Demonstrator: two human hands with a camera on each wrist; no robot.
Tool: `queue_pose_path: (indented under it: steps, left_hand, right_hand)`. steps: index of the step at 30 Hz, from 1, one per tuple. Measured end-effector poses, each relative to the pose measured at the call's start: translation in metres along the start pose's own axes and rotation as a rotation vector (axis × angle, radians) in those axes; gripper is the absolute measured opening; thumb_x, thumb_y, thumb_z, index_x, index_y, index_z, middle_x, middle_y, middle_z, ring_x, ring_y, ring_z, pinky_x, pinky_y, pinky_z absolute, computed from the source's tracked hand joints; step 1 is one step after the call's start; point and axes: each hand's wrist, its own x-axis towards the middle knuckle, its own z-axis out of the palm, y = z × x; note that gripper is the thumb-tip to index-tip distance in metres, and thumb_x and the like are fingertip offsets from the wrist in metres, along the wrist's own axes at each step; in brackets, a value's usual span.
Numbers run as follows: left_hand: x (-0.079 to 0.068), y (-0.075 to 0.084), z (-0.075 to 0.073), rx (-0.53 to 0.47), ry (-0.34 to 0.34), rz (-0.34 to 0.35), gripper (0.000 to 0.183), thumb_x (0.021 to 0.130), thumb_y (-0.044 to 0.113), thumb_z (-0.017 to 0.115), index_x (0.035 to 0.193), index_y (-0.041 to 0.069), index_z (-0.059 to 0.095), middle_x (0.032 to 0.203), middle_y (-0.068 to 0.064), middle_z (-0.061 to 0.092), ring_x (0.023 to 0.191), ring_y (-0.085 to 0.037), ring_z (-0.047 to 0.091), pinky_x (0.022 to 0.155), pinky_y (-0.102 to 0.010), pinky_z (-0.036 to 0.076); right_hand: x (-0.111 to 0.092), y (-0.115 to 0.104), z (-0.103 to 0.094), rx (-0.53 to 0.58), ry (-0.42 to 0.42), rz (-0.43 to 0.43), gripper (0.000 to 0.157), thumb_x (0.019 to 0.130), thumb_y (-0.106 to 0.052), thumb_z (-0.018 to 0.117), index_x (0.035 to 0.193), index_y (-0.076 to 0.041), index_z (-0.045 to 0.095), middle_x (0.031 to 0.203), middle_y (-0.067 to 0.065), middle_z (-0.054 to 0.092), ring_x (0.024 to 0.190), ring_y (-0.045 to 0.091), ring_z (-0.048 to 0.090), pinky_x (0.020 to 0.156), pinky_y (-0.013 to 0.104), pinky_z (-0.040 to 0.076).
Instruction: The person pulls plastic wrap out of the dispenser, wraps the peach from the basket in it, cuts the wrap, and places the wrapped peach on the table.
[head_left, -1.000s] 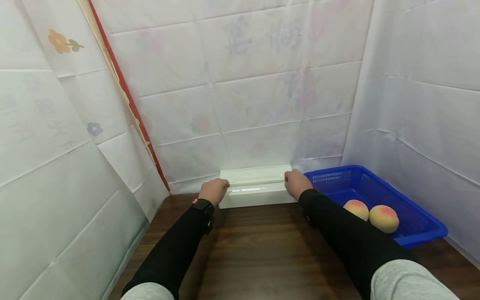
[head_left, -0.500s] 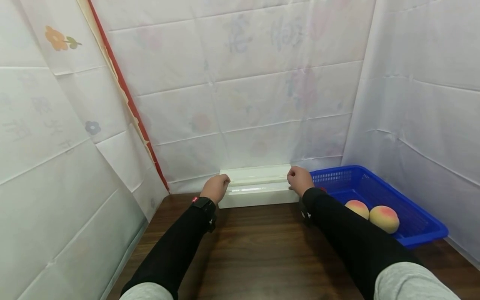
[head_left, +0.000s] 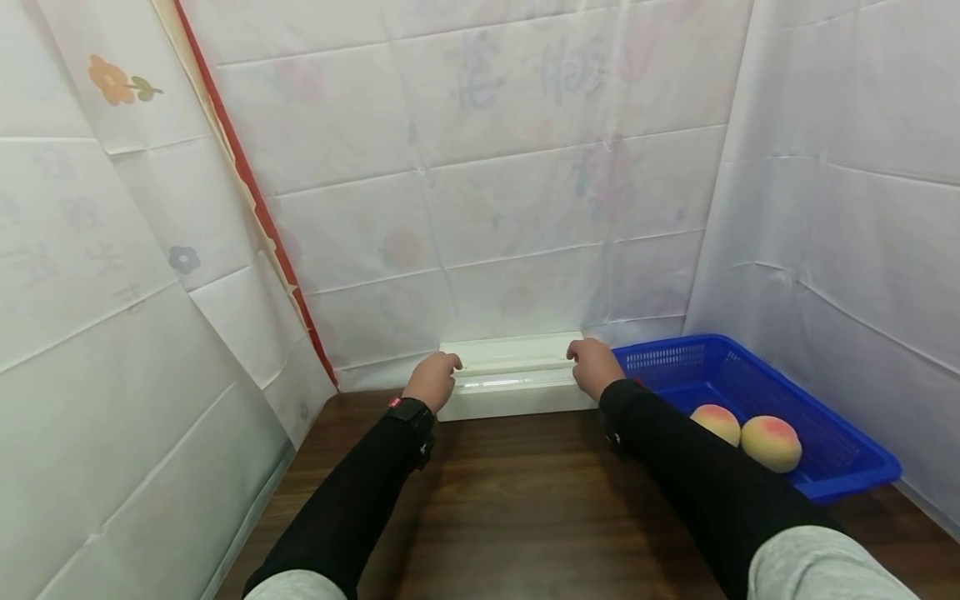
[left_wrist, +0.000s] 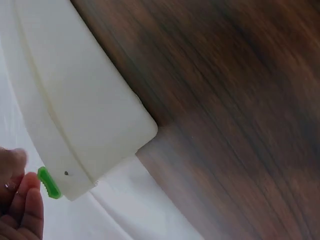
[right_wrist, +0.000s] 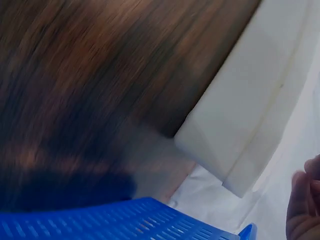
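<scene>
At twelve o'clock on the brown wood-grain counter (head_left: pixel 510 517), a long white plastic-looking box (head_left: pixel 517 402) lay crosswise, presumably for two-handed access, left hand (head_left: pixel 432 381) at its nine o'clock, right hand (head_left: pixel 597 368) at three, fingers bent, any pinch impossible to tell.

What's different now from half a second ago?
The right hand shifted slightly left, inward along the white box. The left hand barely moved; whether either grip changed is unclear. White box, blue basket and two peaches stayed put.
</scene>
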Motion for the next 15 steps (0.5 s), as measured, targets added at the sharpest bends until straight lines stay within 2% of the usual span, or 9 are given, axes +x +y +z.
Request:
queue_pose_path:
  steps: [2, 4, 10, 15]
  left_hand:
    - [0.000, 0.000, 0.000, 0.026, 0.021, 0.009, 0.018, 0.100, 0.002, 0.070, 0.115, 0.006, 0.078, 0.108, -0.010, 0.075, 0.104, -0.027, 0.072, 0.094, -0.041, 0.059]
    - [0.001, 0.001, 0.000, 0.012, 0.041, 0.008, 0.014, 0.103, 0.006, 0.068, 0.112, 0.006, 0.079, 0.107, -0.010, 0.076, 0.104, -0.028, 0.073, 0.094, -0.041, 0.060]
    - [0.002, 0.000, -0.004, -0.098, 0.089, -0.020, 0.016, 0.105, 0.011, 0.066, 0.114, 0.006, 0.079, 0.111, -0.010, 0.077, 0.107, -0.029, 0.073, 0.094, -0.045, 0.060]
    - [0.005, 0.001, -0.012, -0.122, 0.102, -0.025, 0.016, 0.105, 0.012, 0.067, 0.114, 0.006, 0.079, 0.113, -0.010, 0.078, 0.107, -0.029, 0.074, 0.094, -0.045, 0.061]
  right_hand:
    - [0.001, 0.000, 0.001, -0.059, 0.005, -0.028, 0.028, 0.097, 0.010, 0.056, 0.118, 0.005, 0.074, 0.116, 0.024, 0.071, 0.110, 0.040, 0.067, 0.097, 0.053, 0.055]
    - [0.002, 0.000, 0.002, -0.071, 0.024, -0.026, 0.025, 0.099, 0.008, 0.056, 0.114, 0.005, 0.075, 0.114, 0.023, 0.072, 0.108, 0.039, 0.068, 0.095, 0.053, 0.056]
    - [0.004, -0.002, -0.002, 0.024, 0.088, 0.013, 0.017, 0.103, 0.000, 0.058, 0.107, 0.001, 0.074, 0.107, 0.021, 0.074, 0.096, 0.036, 0.069, 0.087, 0.052, 0.056]
    - [0.004, -0.006, -0.008, 0.070, 0.091, 0.027, 0.017, 0.106, -0.002, 0.056, 0.110, -0.001, 0.073, 0.112, 0.022, 0.073, 0.098, 0.038, 0.068, 0.089, 0.052, 0.056]
